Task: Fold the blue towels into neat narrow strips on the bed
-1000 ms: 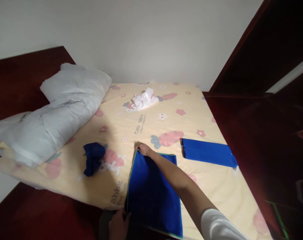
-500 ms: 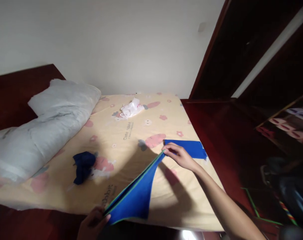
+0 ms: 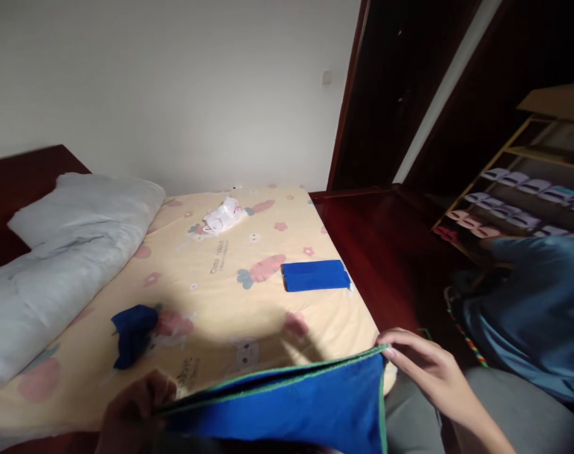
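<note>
A blue cloth (image 3: 287, 410) with green stitched edging is stretched between my two hands at the near side of the bed. It is doubled, with two edges slightly parted along the top. My left hand (image 3: 135, 403), dim and partly in shadow, grips the left corner. Its fingers curl round the edge. At the right corner, my right hand (image 3: 429, 366) pinches the green edge between thumb and fingers. Beyond the cloth, a flat blue folded piece (image 3: 315, 275) lies near the bed's right edge. A crumpled dark blue cloth (image 3: 133, 334) lies to the left on the sheet.
The bed (image 3: 211, 315) has a yellow patterned sheet. A grey-white quilt (image 3: 79, 246) is heaped on the left, and a white plastic bag (image 3: 224, 215) lies at the back. At right are a rack of slippers (image 3: 518, 189), blue-green fabric (image 3: 528, 309) and a grey surface (image 3: 490, 410).
The view has turned right. My right hand has moved right and down, pulling the cloth wider and closer to level. The blue folded piece now shows in full.
</note>
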`<state>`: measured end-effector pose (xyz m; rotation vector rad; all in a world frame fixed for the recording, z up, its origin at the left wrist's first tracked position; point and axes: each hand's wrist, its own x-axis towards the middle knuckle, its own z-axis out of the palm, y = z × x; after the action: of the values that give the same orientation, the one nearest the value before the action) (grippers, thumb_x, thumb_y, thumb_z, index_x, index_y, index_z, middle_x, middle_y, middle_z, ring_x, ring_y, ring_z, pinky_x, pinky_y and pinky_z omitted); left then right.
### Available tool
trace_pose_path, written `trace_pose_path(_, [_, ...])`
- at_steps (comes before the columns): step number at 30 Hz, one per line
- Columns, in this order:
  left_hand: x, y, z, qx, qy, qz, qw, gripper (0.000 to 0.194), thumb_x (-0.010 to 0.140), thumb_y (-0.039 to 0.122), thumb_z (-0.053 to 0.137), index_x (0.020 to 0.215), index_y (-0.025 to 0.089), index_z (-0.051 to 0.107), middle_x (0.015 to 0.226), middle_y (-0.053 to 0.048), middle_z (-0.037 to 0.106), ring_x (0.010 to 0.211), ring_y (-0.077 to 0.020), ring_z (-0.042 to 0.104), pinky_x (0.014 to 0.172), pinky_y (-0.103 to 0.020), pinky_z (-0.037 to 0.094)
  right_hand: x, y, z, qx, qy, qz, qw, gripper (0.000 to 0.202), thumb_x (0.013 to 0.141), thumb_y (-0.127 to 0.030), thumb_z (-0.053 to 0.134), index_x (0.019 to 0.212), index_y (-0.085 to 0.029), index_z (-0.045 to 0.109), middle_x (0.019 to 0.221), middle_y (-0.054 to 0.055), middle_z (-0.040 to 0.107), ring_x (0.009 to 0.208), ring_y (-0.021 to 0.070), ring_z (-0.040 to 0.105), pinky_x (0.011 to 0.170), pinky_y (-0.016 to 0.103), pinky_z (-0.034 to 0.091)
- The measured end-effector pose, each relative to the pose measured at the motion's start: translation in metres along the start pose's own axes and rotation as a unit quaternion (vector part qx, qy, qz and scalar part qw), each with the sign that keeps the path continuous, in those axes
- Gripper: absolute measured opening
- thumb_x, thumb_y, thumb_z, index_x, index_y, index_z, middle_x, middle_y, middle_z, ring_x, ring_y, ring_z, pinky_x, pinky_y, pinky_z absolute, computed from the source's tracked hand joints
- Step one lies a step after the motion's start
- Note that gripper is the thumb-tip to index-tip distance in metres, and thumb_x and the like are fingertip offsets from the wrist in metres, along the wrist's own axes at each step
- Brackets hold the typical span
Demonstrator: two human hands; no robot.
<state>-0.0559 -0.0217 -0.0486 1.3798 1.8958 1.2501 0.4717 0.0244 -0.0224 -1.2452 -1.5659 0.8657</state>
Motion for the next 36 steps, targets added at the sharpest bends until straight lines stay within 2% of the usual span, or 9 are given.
trace_pose_path(3, [0.036,-0.008,0.036,-0.127,-0.144,-0.024,0.981,0.077,0.043,0.077,0.079,0.051,0.015,0.035,0.057,0.008,0.046,0.063,-0.0069,0.048,0.072,-0.032,0.046,-0.005,0.025,0.004,0.026,0.008,0.047,0.999,0.029,0.084,-0.049,0.074,0.093,-0.022,0.077,0.094,0.009,0.075,0.084,0.0227,0.071,0.072,0.027,0.06])
trace_pose_path(9, [0.118,-0.064,0.147,-0.079,-0.219,-0.02,0.972,0.046,0.059,0.055,0.079,0.081,0.017,0.065,0.083,-0.002,0.067,0.081,-0.0164,0.063,0.075,-0.027,0.05,0.047,0.15,0.051,0.056,0.017,0.133,0.989,0.047,0.083,-0.059,0.068,0.104,-0.017,0.075,0.106,0.012,0.075,0.094,0.0266,0.071,0.084,0.037,0.059])
trace_pose_path(14, [0.168,-0.118,0.234,-0.048,-0.187,-0.026,0.981,0.045,0.056,0.057,0.079,0.072,0.018,0.063,0.073,-0.004,0.068,0.072,-0.0196,0.065,0.07,-0.032,0.053,0.109,0.244,0.097,-0.065,0.024,0.151,0.986,0.036,0.085,-0.05,0.06,0.089,-0.017,0.074,0.092,0.011,0.077,0.088,0.0283,0.073,0.085,0.04,0.056])
trace_pose_path(19, [0.183,-0.148,0.267,0.003,-0.114,-0.002,0.993,0.036,0.069,0.054,0.071,0.074,0.019,0.063,0.074,-0.004,0.067,0.071,-0.0206,0.064,0.075,-0.038,0.055,0.133,0.283,0.114,-0.107,0.023,0.157,0.981,0.022,0.087,-0.034,0.057,0.093,-0.02,0.073,0.096,0.008,0.077,0.091,0.0262,0.073,0.087,0.037,0.055])
trace_pose_path(22, [0.16,-0.156,0.265,0.031,-0.049,0.011,0.998,0.037,0.079,0.05,0.064,0.098,0.017,0.066,0.099,-0.012,0.067,0.093,-0.0261,0.065,0.09,-0.045,0.053,0.126,0.287,0.118,-0.134,0.036,0.158,0.978,0.026,0.09,-0.03,0.053,0.107,-0.02,0.069,0.104,0.009,0.075,0.097,0.0254,0.071,0.091,0.038,0.054])
trace_pose_path(26, [0.074,-0.174,0.247,0.14,0.065,0.093,0.984,0.04,0.093,0.044,0.052,0.12,0.017,0.062,0.123,-0.017,0.057,0.12,-0.0301,0.055,0.105,-0.048,0.045,0.071,0.273,0.126,-0.171,0.058,0.14,0.974,0.033,0.094,-0.032,0.049,0.119,-0.016,0.063,0.116,0.015,0.068,0.109,0.029,0.064,0.1,0.044,0.049])
trace_pose_path(31, [-0.057,-0.208,0.209,0.274,-0.018,0.181,0.944,0.033,0.095,0.039,0.053,0.118,0.023,0.069,0.117,-0.013,0.062,0.112,-0.0301,0.06,0.1,-0.048,0.049,-0.053,0.247,0.131,-0.251,-0.059,0.031,0.966,0.027,0.098,-0.032,0.048,0.117,-0.023,0.065,0.116,0.013,0.064,0.107,0.0281,0.061,0.097,0.045,0.051])
trace_pose_path(33, [-0.086,-0.213,0.195,0.3,-0.031,0.199,0.932,0.033,0.095,0.038,0.052,0.12,0.024,0.069,0.12,-0.014,0.063,0.113,-0.0303,0.061,0.098,-0.048,0.051,-0.093,0.242,0.127,-0.281,-0.119,0.004,0.952,0.031,0.095,-0.032,0.055,0.125,-0.026,0.064,0.127,0.012,0.061,0.116,0.0291,0.058,0.1,0.046,0.05])
trace_pose_path(36, [-0.099,-0.208,0.177,0.324,-0.105,0.251,0.906,0.037,0.092,0.037,0.057,0.128,0.029,0.066,0.134,-0.011,0.06,0.124,-0.031,0.058,0.102,-0.048,0.05,-0.122,0.241,0.117,-0.316,-0.175,-0.033,0.932,0.053,0.089,-0.028,0.064,0.141,-0.029,0.054,0.142,0.01,0.054,0.129,0.0311,0.05,0.108,0.048,0.044])
